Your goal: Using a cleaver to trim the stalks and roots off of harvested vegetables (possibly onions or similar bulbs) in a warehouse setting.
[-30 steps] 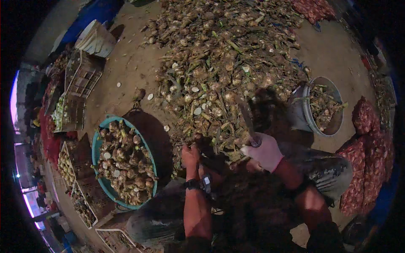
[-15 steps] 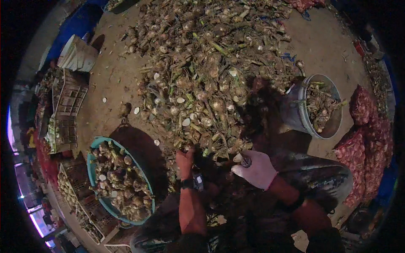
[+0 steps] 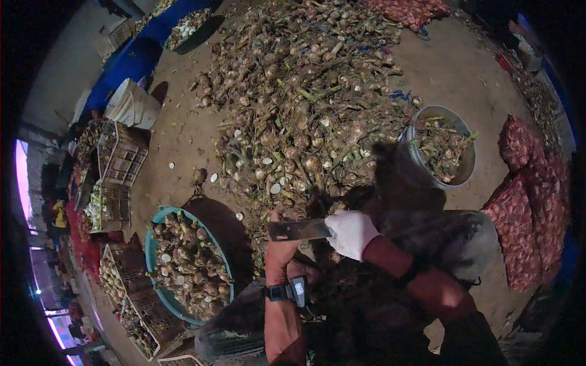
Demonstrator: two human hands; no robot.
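Observation:
My gloved right hand [image 3: 353, 234] is closed on the handle of a broad knife [image 3: 299, 229], its blade lying level across my left hand [image 3: 281, 250]. My bare left hand has a watch-like band on its wrist; its fingers are mostly behind the blade, and what they hold is hidden. Both hands are low over the near edge of a large heap of dirty bulbs with stalks [image 3: 305, 110], some showing white cut faces. Left of them stands a teal basin [image 3: 160, 215] full of bulbs. Beyond my right hand is a metal bucket [image 3: 464, 174] partly filled with bulbs and stalks.
Plastic crates [image 3: 125, 155] and a white bucket [image 3: 131, 107] line the left side, with another tub [image 3: 201, 38] of bulbs farther back. Red mesh sacks [image 3: 525, 232] lie at the right, more [image 3: 403, 12] at the back. A blue sheet [image 3: 137, 55] runs along the back left.
My right hand has moved left, and the knife has swung from pointing away from me to lying crosswise over my left hand. The view has shifted slightly.

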